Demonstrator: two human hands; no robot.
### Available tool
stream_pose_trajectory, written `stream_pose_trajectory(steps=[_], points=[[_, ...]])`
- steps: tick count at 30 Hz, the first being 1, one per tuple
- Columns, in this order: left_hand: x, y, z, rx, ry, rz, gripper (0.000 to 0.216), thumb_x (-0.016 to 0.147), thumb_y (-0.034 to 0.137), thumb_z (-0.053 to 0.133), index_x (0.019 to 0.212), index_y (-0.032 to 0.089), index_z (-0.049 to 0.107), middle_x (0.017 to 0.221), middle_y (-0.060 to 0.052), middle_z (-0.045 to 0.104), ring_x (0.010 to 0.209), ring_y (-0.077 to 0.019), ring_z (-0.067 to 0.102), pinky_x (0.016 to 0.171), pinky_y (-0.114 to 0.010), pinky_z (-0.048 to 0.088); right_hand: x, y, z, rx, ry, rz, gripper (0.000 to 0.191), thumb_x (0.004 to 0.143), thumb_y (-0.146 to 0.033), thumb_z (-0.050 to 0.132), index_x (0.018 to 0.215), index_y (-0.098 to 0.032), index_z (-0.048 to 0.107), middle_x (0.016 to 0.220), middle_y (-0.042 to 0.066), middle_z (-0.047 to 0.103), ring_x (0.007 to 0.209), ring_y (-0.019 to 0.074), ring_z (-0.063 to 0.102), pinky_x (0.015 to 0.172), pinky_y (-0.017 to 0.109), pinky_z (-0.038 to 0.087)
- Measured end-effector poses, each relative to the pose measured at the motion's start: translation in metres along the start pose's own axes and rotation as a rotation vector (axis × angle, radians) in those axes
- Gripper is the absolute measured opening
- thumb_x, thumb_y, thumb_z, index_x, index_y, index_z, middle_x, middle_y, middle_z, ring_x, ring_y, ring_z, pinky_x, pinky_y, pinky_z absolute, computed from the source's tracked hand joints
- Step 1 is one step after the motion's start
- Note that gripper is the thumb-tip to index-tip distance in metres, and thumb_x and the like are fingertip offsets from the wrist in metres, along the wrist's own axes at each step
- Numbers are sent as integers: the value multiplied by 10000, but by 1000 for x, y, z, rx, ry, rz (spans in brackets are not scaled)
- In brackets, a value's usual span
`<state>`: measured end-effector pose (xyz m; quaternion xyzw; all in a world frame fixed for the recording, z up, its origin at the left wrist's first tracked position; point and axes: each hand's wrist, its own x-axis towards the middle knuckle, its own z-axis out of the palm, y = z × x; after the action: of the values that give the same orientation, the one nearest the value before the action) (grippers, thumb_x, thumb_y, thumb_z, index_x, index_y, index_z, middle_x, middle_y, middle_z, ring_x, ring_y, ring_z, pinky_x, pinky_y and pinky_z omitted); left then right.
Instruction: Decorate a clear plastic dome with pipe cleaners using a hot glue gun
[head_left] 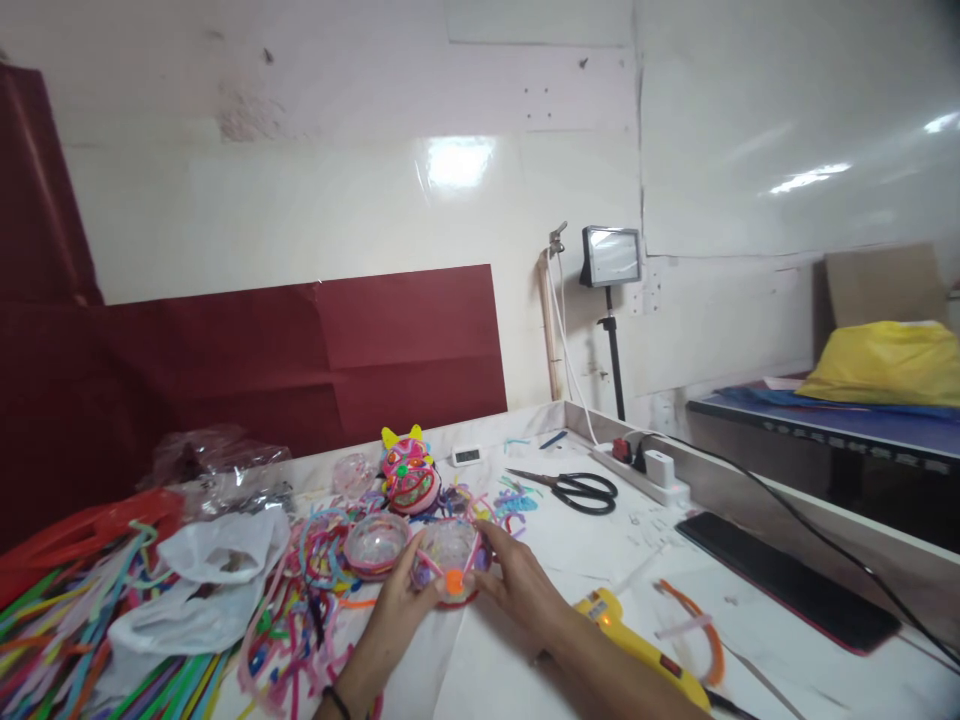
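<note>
My left hand (403,600) and my right hand (523,578) are closed on opposite sides of a clear round plastic shell (448,546). Pink fuzzy strips run over its surface, and an orange piece (454,581) sits on the side nearest me, between my thumbs. Just left of it stands a second clear plastic bowl (377,543) with a pink rim. Behind them is a colourful lion-like head (409,478) with yellow ears and a green nose. A yellow hot glue gun (637,655) lies partly hidden beneath my right forearm.
Loose pipe cleaners (45,640) and white plastic bags (202,590) spread over the left side. Black-handled scissors (585,492), a small digital display (466,456), a power strip (637,474) and a dark phone (787,580) lie right and behind. A raised border (765,490) edges the table.
</note>
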<state>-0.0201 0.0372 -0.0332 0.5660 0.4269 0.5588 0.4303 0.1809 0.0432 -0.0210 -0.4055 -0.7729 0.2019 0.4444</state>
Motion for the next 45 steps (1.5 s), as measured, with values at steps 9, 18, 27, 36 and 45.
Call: stream_pose_trajectory(steps=[9, 18, 27, 36, 45], points=[[1, 1, -5, 1, -58, -44, 842, 678, 399, 767, 1407, 161, 419, 1474, -133, 445, 1335, -301, 439, 1093, -363, 377, -1, 3, 0, 7, 4, -16, 565, 814, -273, 638, 1343, -170, 467, 1268, 177, 611, 1131, 299, 598, 952, 445, 474], [-2, 5, 1, 22, -23, -40, 842, 675, 393, 761, 1405, 153, 418, 1488, -131, 424, 1350, -295, 420, 1086, -349, 382, -1, 3, 0, -7, 14, -28, 562, 815, -256, 640, 1342, -161, 468, 1260, 185, 614, 1104, 299, 610, 934, 449, 481], [-3, 13, 4, 26, -20, -75, 847, 642, 356, 781, 1394, 170, 439, 1513, -126, 384, 1375, -311, 373, 1101, -366, 363, -1, 2, -2, -48, 5, -19, 541, 809, -241, 649, 1322, -191, 486, 1138, 144, 666, 1017, 278, 628, 885, 420, 484], [-1, 8, 3, 27, -29, -53, 868, 656, 353, 771, 1417, 154, 405, 1491, -146, 414, 1356, -323, 402, 1104, -401, 361, -2, -3, -5, -74, -17, -44, 522, 838, -273, 630, 1315, -128, 475, 1133, 177, 658, 1009, 285, 626, 863, 409, 494], [-1, 6, 2, 31, -25, -58, 862, 665, 351, 770, 1418, 156, 398, 1486, -146, 422, 1391, -315, 343, 1143, -412, 288, -4, -2, -4, -112, -47, -59, 523, 858, -236, 583, 1353, -159, 434, 1281, 185, 590, 1139, 288, 582, 949, 428, 456]])
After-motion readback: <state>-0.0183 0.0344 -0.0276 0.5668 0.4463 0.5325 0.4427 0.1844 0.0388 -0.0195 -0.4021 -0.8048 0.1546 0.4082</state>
